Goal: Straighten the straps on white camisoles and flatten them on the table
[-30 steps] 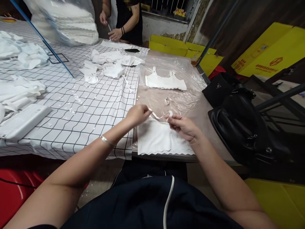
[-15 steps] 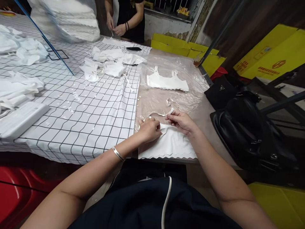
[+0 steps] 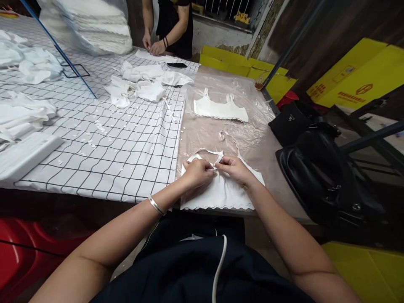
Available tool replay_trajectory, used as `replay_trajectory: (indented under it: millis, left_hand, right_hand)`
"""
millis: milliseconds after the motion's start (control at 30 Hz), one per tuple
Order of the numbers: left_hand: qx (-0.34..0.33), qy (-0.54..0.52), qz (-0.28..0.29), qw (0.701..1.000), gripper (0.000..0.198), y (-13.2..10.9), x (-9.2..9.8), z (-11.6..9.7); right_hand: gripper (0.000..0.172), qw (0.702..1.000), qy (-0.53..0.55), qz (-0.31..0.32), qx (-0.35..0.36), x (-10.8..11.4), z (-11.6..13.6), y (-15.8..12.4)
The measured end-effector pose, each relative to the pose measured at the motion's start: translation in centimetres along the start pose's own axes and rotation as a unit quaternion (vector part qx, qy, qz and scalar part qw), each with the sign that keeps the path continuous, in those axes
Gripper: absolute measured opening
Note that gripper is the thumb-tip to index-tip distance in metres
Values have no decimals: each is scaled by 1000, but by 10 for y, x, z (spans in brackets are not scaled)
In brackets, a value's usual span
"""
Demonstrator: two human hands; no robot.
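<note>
A white camisole top (image 3: 221, 191) with a wavy hem lies flat at the table's front edge, below both hands. My left hand (image 3: 198, 170) is closed on the upper edge of the top, its fingertips pinching the fabric. Close beside it, my right hand (image 3: 235, 169) pinches a thin white strap (image 3: 218, 158) near the neckline. The two sets of fingertips almost meet, and the exact spot between them is partly hidden. Another strap (image 3: 232, 138) curls away behind my right hand. Farther back, a second white top (image 3: 221, 109) lies spread on clear plastic.
A checked cloth (image 3: 135, 151) covers the left, with white garment heaps (image 3: 148, 80), scraps, and a white box (image 3: 30, 155). Black bags (image 3: 328, 181) stand at right. A co-worker's hands (image 3: 153, 46) handle white fabric at the back. A blue pole (image 3: 57, 46) crosses the left.
My right hand has brought the strap down and left to the top's neckline, beside my left hand. The top's right side has become more visible. The co-worker's hands have lowered to the table.
</note>
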State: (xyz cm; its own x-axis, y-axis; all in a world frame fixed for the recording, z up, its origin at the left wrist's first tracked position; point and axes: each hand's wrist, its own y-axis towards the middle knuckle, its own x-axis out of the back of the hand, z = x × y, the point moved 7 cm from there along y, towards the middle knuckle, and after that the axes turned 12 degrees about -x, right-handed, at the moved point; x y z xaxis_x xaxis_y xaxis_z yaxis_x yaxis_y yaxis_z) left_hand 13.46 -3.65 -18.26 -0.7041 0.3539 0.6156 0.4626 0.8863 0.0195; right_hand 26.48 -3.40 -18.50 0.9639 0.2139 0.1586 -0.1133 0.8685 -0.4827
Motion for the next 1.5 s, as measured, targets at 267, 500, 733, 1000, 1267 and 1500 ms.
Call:
replay_trajectory:
  millis: [267,500,733,1000,1267,1500]
  left_hand:
    - [3,-16,2,1000,19,1,-2,5]
    - [8,-19,-1,1000,21,0,0,3]
    - [-89,164,-65,980,18,-20,7,-10]
    - [-348,292,28,890,43,-109,-33,-14]
    - [-331,226,-46,915,23,-103,-14,-16]
    - [-396,200,-27,896,18,-105,-12,-18]
  right_hand:
    - [35,999,-21,18,15,-6,-2,1]
    - [21,982,-147,-57,101,5,9,-3]
    - [13,991,-112,-25,66,2,15,-4]
    - [6,984,124,88,-87,-18,71,50]
    - [15,973,-75,104,-194,-42,89,123]
    - [13,976,11,96,-196,-36,79,120]
